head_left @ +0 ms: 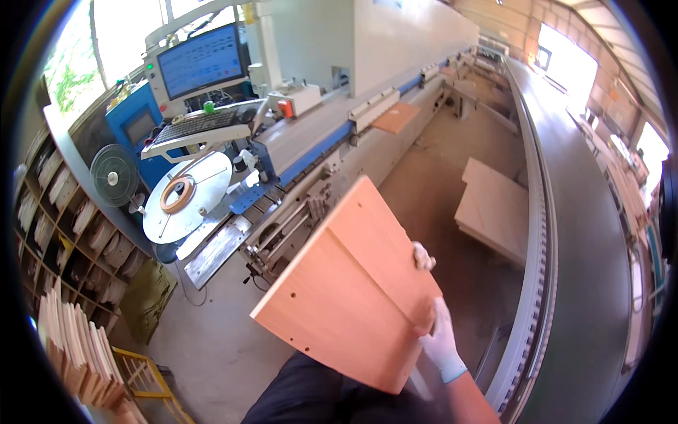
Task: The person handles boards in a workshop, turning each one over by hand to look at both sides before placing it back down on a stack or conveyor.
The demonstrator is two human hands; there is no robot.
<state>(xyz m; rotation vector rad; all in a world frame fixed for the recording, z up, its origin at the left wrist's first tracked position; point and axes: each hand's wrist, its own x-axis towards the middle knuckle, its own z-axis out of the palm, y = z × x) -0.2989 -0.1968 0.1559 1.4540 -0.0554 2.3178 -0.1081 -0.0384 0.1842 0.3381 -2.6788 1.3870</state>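
Observation:
In front of my body I hold a light wood-coloured panel point(346, 297), tilted, with several small dark holes near its edges. A straight step or seam runs lengthwise across its face; I cannot tell whether this is one board or two overlapping. My right hand point(439, 340), in a white glove, grips the panel's right edge near the lower end. Farther up that same edge, the gloved fingers of my left hand point(424, 256) curl over it. The panel hides the rest of that hand and its forearm.
A long machine with a blue-edged rail point(311, 164) runs into the distance, carrying a small board point(396, 118). To the left are a monitor point(201, 62), a round reel table point(159, 219) and a fan point(114, 177). Stacked panels point(494, 208) and a dark conveyor belt point(583, 212) lie right.

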